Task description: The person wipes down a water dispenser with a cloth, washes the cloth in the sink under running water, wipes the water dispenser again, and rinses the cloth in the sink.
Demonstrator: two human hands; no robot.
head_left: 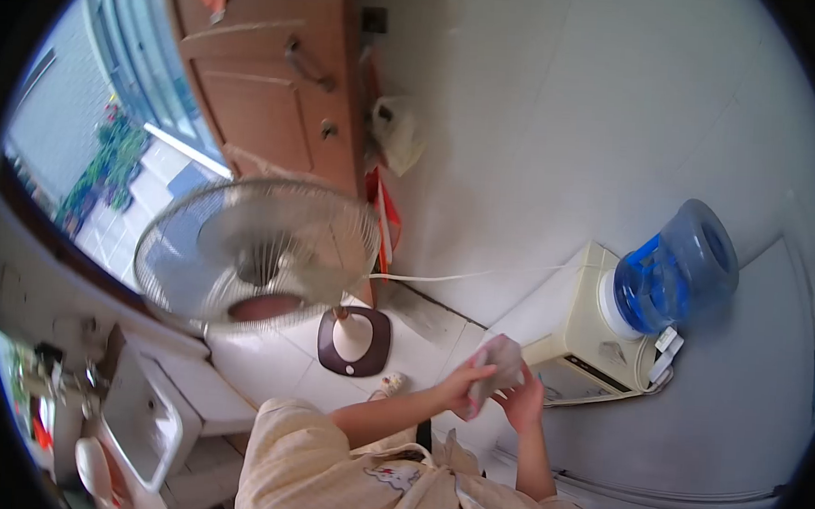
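On the left there is a white sink (146,411), in the near part of the room. Farther and to the right of it stands a fan (260,256), with its round cage in front of the brown door (250,90); its dark base (354,344) is on the tiled floor. Then comes the left hand (463,386), which is closed on the left side of a pale pinkish cloth (494,374). The cloth is in the air, before the person's body. Its long axis is tilted, from the near left end to the far right end, which points up. The right hand (521,403) is at the cloth's right side, with fingers partly bent; if it pinches, I cannot tell. On the right is a cream water dispenser (596,343), bearing a blue bottle (679,269).
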